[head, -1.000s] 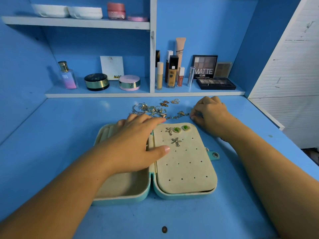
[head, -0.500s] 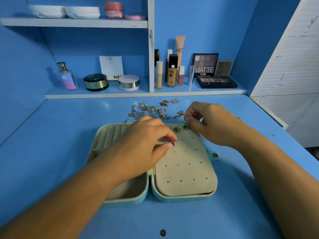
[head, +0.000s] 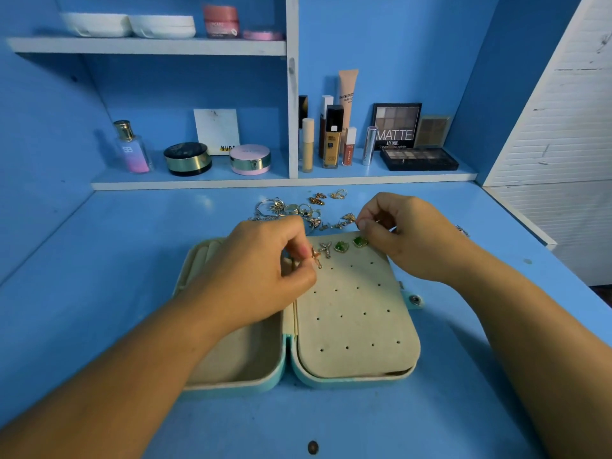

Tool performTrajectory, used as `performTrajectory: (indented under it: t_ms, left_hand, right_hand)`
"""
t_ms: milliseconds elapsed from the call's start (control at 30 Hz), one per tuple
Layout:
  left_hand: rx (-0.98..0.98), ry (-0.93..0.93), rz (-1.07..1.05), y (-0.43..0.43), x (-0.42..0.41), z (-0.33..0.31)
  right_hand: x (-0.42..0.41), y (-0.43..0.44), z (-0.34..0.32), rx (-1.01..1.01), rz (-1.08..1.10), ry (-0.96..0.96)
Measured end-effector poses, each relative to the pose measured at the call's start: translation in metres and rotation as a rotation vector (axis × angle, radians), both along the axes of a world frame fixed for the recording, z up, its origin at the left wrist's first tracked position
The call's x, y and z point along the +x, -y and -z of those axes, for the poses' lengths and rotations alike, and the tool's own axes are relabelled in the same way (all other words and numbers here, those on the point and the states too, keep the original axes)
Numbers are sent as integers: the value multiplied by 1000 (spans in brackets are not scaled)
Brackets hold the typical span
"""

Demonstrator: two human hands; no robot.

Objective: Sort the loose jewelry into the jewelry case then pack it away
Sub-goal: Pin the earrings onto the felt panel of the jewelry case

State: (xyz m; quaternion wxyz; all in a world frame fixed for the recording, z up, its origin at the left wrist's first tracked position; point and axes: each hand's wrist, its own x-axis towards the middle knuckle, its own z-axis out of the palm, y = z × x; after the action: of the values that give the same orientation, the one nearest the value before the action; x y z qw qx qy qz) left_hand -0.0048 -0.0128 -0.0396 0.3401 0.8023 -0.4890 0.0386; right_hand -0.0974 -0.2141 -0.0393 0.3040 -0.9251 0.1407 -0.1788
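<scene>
Blue desk (head: 99,293): my left hand (head: 258,276) pinches a gold star stud (head: 316,256) at the beige perforated case panel's (head: 357,326) 11 o'clock, right hand (head: 407,240) grip unclear; a missed hole could drop it.

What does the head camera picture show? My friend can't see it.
A left hand pinches a star earring over the open jewelry case, beside a pinned star and two green earrings. The right hand, fingertips pinched, hovers by the case's far edge; loose jewelry lies behind on the blue desk.
</scene>
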Motion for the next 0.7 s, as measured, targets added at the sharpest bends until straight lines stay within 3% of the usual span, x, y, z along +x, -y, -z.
performTrajectory:
  t_ms: [267,467,700]
  left_hand:
    - [-51,-17,-29,1,13,7]
    - [-33,68,-9,1,18,9]
    - [64,153,90,-2,15,5]
  right_hand:
    - [1,-2,0,141,13,28]
    - [0,-6,-1,8,2,-11]
    - [0,-5,-1,-3,-7,-5]
